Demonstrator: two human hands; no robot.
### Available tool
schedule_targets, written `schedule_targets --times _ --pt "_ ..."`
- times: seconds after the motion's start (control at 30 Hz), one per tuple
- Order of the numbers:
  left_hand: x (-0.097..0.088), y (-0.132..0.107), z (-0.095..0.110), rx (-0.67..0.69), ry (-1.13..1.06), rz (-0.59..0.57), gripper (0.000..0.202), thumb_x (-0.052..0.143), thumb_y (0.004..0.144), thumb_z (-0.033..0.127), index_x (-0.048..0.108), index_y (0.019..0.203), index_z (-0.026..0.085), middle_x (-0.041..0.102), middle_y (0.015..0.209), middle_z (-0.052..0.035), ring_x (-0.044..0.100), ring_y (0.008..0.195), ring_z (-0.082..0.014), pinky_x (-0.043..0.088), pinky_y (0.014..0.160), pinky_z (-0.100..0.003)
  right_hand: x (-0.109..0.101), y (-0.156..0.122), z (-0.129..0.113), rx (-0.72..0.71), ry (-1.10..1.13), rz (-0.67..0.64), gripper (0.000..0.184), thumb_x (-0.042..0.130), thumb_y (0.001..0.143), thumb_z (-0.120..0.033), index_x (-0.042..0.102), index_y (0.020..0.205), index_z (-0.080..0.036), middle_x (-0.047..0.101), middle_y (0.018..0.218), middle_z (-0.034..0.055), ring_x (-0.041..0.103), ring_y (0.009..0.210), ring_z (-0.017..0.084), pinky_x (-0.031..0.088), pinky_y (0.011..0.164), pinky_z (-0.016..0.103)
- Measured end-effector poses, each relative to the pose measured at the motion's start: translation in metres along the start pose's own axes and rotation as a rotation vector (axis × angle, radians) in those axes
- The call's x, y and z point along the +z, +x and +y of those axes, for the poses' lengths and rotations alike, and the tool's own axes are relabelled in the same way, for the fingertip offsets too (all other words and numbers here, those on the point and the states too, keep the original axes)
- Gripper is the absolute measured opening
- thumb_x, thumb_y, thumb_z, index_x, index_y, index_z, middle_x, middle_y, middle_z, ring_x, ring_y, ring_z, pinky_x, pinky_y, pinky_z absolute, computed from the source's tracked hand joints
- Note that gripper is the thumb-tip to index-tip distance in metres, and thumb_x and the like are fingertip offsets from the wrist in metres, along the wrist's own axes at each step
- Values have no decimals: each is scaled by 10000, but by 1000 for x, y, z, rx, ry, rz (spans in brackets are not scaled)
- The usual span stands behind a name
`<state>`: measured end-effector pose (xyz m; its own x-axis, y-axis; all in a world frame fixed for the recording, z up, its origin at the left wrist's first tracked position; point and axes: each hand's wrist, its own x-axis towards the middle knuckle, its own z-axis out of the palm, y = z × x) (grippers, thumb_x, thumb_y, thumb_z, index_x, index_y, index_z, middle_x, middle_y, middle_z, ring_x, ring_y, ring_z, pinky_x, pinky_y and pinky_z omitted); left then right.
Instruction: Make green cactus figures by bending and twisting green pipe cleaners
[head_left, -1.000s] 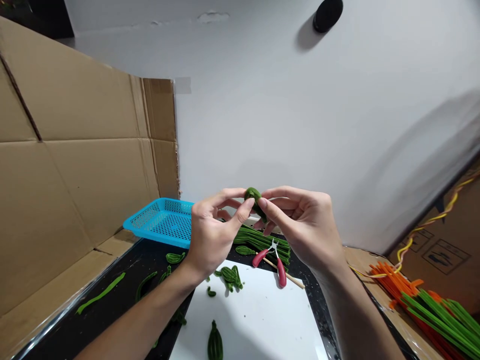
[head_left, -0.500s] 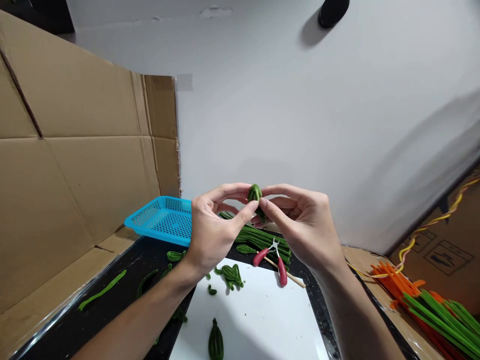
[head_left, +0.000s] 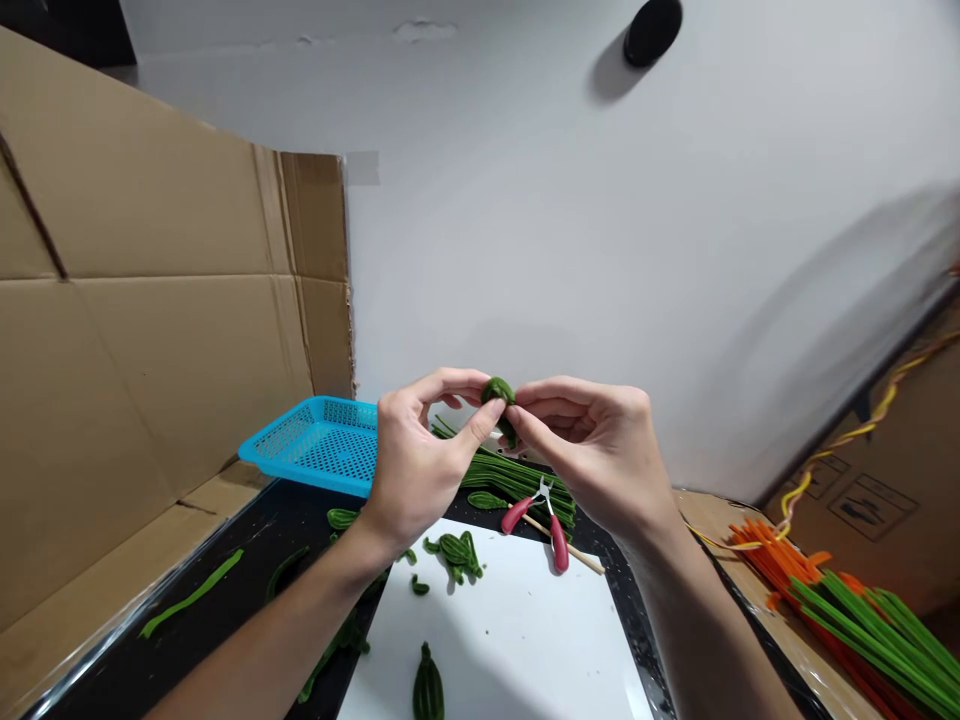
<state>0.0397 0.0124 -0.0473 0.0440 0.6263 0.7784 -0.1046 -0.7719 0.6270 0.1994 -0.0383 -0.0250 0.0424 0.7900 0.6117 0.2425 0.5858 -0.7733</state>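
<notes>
Both hands pinch one small bundle of bent dark green pipe cleaners [head_left: 498,390], held above the white board. My left hand [head_left: 424,450] has thumb and forefinger closed on its left side. On the other side, my right hand [head_left: 592,440] grips it between thumb and fingertips. A similar pod-shaped green piece [head_left: 428,685] lies on the board's near edge. Farther back is a small heap of looped green pieces [head_left: 456,553], with a short curled bit [head_left: 419,586] beside it. Red-handled pliers [head_left: 559,542] rest with jaws apart near a thin wooden stick [head_left: 585,560].
A blue perforated basket [head_left: 307,465] stands at the back left, before a cardboard wall [head_left: 172,350]. Behind the white board [head_left: 525,640] lies a bundle of long green pipe cleaners [head_left: 517,475]. Orange strips [head_left: 780,555] and green strips [head_left: 877,625] lie at the right.
The green bundle has turned and tilted a little between my fingers, and both hands have shifted slightly left in view. The whole view has moved slightly too.
</notes>
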Motion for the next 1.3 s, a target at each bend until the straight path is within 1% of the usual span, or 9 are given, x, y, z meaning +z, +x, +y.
schedule_targets --times 0.2,0.33,0.57,0.67,0.77,0.9,1.0,1.13,1.3 --pt "-4 4 -2 -43 -2 -89 128 844 884 286 801 989 225 810 955 -37 730 867 -190 587 816 -324 -9 3 -1 -26 -44 -5 137 814 873 -263 815 917 -134 803 782 72 767 650 180 665 629 304" --pt "-6 6 -1 -19 -4 -97 139 826 897 277 801 1026 228 805 979 -41 727 895 -197 586 817 -321 -10 3 -3 -30 -66 -7 165 816 882 -305 814 906 -142 806 800 69 759 670 173 666 653 307" --pt "-5 3 3 21 105 -105 92 783 930 253 791 1021 252 784 950 -15 652 784 -170 513 725 -322 -14 3 -5 4 -18 -32 162 901 794 -271 809 850 -150 810 790 56 761 677 171 657 651 287" --pt "-5 2 5 97 199 -113 86 772 943 255 781 1028 259 761 930 -13 624 799 -180 499 736 -331 -14 3 -5 -35 -93 -18 102 860 822 -236 798 835 -155 798 767 43 763 680 174 655 646 292" --pt "-8 3 4 203 313 -114 95 756 955 235 768 1047 257 728 893 -9 564 777 -185 474 717 -329 -13 2 -4 -127 -279 20 29 789 873 -187 794 846 -179 798 788 23 776 726 174 662 697 299" --pt "-13 6 1 380 456 -165 98 711 972 163 752 1030 231 713 858 -8 536 781 -186 444 716 -325 -11 1 -3 -251 -452 109 89 737 908 -136 782 867 -201 798 820 -1 783 747 161 676 769 309" --pt "-14 6 -1 418 494 -136 68 715 964 142 736 982 205 690 805 5 514 748 -168 421 696 -311 -10 1 -2 -336 -448 191 77 752 902 -126 779 903 -198 801 864 4 784 776 164 685 807 326" --pt "-12 5 3 301 454 -170 112 718 972 190 686 865 193 634 745 27 479 705 -139 394 669 -292 -5 0 -2 -405 -322 279 130 790 864 -84 793 933 -196 799 883 7 767 793 163 683 807 334" --pt "-6 1 10 -86 73 -330 274 628 1045 361 625 827 194 507 700 43 436 644 -114 356 591 -276 3 0 -3 -320 -41 308 148 834 841 -111 793 953 -198 775 851 17 736 718 156 655 658 304"
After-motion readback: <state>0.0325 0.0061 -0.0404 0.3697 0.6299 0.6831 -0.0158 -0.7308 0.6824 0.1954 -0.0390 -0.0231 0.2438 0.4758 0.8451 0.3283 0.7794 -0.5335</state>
